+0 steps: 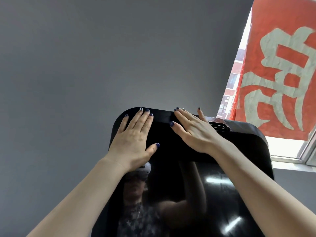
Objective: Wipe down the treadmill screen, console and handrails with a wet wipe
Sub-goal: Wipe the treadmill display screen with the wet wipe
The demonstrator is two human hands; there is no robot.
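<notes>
- The treadmill screen (179, 177), glossy and black, fills the near centre and tilts away toward a grey wall (85, 57); its rounded top edge lies at the far side
- The left hand (135, 135) lies flat on the screen's upper left corner; fingers straight and close together, tips at the top edge, thumb spread to the right; it holds nothing
- The right hand (193, 129) lies flat near the top centre; fingers straight, reaching over the far edge; nothing seen in its hold
- A red banner (280, 65) with pale characters hangs at the far right over a window (289, 149)
</notes>
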